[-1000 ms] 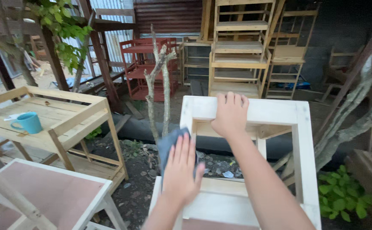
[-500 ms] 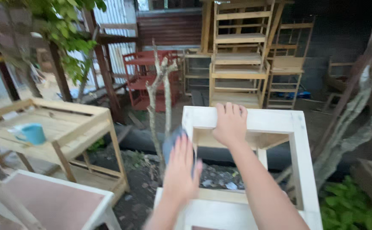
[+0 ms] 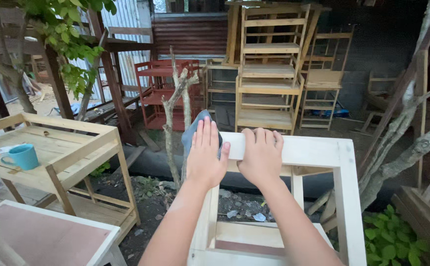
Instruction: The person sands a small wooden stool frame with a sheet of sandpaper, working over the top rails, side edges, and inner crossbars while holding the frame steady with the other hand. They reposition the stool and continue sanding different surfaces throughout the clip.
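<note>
So from where I'm standing, the left hand (image 3: 204,158) is pressing a blue-grey sanding pad (image 3: 195,132) flat against the far left corner of a white wooden frame (image 3: 345,197). Fingers are stretched out nearly straight, palm down, not curled round it at all. The right hand (image 3: 260,156) sits just beside it on the top rail, fingers draped over the far edge, holding the frame steady.

The pad looks soft and bendy, so I'd guess it moulds to the corner and wants flat palm pressure, not a pinch. The frame looks stiff and fairly light, so gripping that top rail seems the sensible spot. There's a bare wooden table (image 3: 84,148) off to the left with a teal mug (image 3: 22,156) on it.
</note>
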